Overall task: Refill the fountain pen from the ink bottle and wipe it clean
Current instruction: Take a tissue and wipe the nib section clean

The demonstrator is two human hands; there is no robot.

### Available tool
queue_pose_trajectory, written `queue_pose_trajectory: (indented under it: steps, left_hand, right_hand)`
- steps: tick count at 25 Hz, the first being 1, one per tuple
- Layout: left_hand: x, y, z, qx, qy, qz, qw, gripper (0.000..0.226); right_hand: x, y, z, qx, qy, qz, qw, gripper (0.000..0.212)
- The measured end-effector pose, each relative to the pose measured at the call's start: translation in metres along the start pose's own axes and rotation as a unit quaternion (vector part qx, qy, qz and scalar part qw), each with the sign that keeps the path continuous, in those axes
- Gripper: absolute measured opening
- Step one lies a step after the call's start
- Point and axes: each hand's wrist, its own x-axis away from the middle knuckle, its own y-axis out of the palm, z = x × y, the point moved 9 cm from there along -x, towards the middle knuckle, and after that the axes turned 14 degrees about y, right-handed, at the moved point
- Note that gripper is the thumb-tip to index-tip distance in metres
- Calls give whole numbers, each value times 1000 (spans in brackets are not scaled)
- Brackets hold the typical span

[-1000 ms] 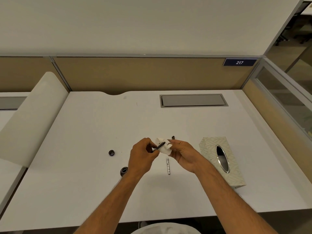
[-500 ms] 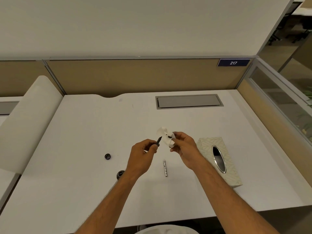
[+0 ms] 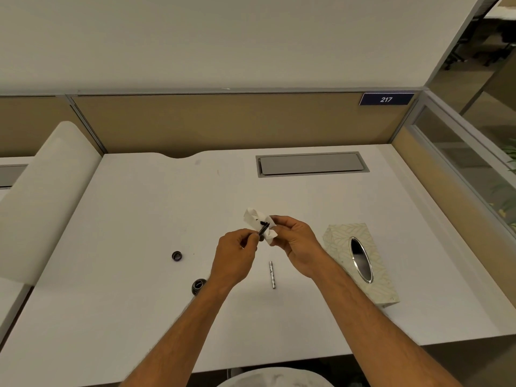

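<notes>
1. A small dark round bottle cap [image 3: 176, 255] lies on the white desk [image 3: 125, 219]
2. A dark round ink bottle [image 3: 198, 286] stands just beside the left wrist
3. The left hand [image 3: 236, 259], fingers curled, pinches the slim black fountain pen section [image 3: 263, 229], its tip against the tissue
4. A silver metal pen barrel [image 3: 272, 274] lies between the forearms
5. The right hand [image 3: 296, 241] grasps a crumpled white tissue [image 3: 258, 223] stained dark
6. A pale patterned tissue box [image 3: 360, 262] sits rightmost
</notes>
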Motion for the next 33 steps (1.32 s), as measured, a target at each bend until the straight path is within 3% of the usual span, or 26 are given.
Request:
queue_pose_trajectory:
  steps: [11, 14, 18, 25, 33]
  left_hand:
    - [-2, 8, -4, -15, 1, -12, 1000, 23]
    - [-2, 4, -4, -4, 10, -5, 1000, 18]
    - [-4, -11, 2, -21, 53, 37, 998, 6]
    - [-6, -15, 13, -110, 140, 59, 982, 12]
    - [-4, -22, 13, -167, 183, 64, 967, 15]
  right_hand:
    - [-1, -12, 2, -89, 13, 1, 996, 22]
    - [-5, -26, -1, -114, 7, 34, 993, 20]
    - [-8, -43, 0, -11, 24, 120, 992, 19]
    - [-7, 4, 9, 8, 55, 9, 998, 23]
    - [-8, 11, 14, 9, 89, -23, 996, 25]
